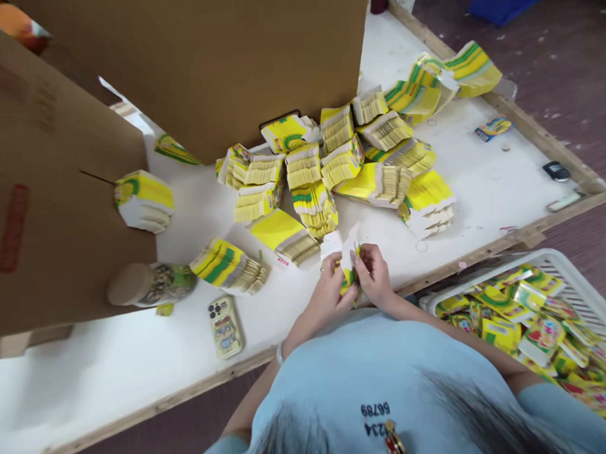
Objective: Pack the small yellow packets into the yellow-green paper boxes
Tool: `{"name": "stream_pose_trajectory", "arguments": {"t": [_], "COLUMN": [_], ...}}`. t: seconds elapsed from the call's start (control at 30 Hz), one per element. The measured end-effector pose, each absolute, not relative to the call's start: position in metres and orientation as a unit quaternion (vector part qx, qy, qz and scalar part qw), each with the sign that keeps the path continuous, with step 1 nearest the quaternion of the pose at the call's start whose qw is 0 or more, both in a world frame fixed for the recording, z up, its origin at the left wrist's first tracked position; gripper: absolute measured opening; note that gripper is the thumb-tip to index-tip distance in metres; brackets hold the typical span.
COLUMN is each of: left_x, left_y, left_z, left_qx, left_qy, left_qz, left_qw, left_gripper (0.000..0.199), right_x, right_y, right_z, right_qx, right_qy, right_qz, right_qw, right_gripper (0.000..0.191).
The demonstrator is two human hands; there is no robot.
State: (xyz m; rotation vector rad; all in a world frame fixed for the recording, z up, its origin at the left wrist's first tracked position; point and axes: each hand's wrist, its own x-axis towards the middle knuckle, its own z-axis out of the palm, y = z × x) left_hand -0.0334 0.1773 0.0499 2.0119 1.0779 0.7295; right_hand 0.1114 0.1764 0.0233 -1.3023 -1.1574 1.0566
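1. Yellow-and-white thin card, it seems, is being handled just in front of the light-blue shirt (397, 363): a printed packet (351, 252) is held between both hands at the table's near side.
2. The packet is clasped by the left hand (333, 289), and its other side is pinched by the right hand's (376, 275) thumb and fingers; the crease itself is hidden.
3. The body is best steadied by the left hand, with light, even pressure given by the right, lest the upright white flaps be torn or bent askew.
4. The white plastic basket (588, 303), filled with loose packets (503, 336), should be cleared by the right elbow.
5. Beyond the hands, the nearest fanned stack (283, 234) should not be brushed; more stacks (303, 166) are clustered by the cardboard box (212, 64).
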Motion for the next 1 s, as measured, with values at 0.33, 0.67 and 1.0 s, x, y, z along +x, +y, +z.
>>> {"name": "stream_pose_trajectory", "arguments": {"t": [0.33,0.67,1.0], "left_x": [-0.029,-0.027,-0.027], "left_y": [0.178,0.172,0.146], "left_z": [0.041,0.042,0.033], "left_qx": [0.671,0.532,0.414], "left_qy": [0.385,0.517,0.496], "left_qz": [0.320,0.334,0.399], "left_qw": [0.547,0.581,0.651], "left_gripper": [0.080,0.053,0.078], "right_x": [0.119,0.112,0.123], "right_y": [0.178,0.178,0.162], "right_z": [0.031,0.035,0.023], "right_qx": [-0.553,-0.539,-0.507], "right_qy": [-0.601,-0.394,-0.397], "right_qz": [0.280,0.528,0.566], "right_qw": [0.505,0.524,0.514], "right_gripper": [0.025,0.032,0.037]}}
